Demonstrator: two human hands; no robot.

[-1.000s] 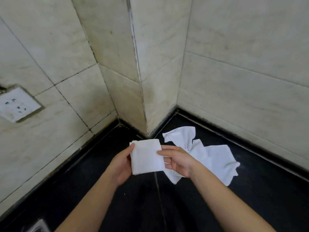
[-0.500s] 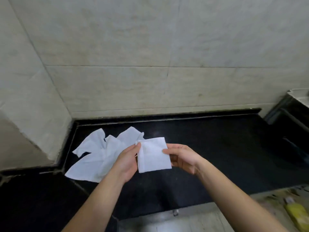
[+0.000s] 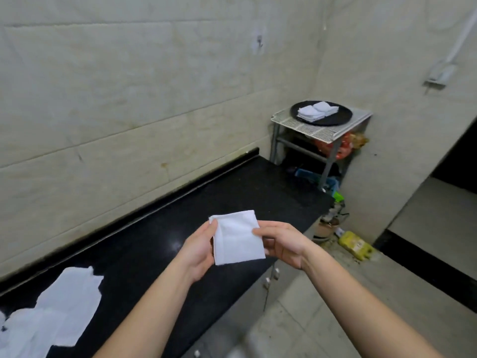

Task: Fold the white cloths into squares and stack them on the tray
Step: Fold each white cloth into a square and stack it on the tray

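A white cloth folded into a square point(image 3: 237, 239) is held in the air over the black counter's front edge. My left hand point(image 3: 197, 250) pinches its left side and my right hand point(image 3: 282, 241) pinches its right side. A round black tray point(image 3: 335, 119) sits on a white metal rack at the far right, with two stacks of folded white cloths point(image 3: 316, 111) on it. Unfolded white cloths point(image 3: 54, 311) lie in a loose heap on the counter at the lower left.
The black counter point(image 3: 206, 202) runs along a tiled wall and ends before the metal rack point(image 3: 320, 130). Bags and bottles sit under the rack, and a yellow bottle point(image 3: 356, 245) lies on the tiled floor. A dark doorway opens at the right.
My view has swung right from the counter's corner toward the rack and tray. The unfolded heap has slid to the lower left. Both hands keep the same hold on the folded square.
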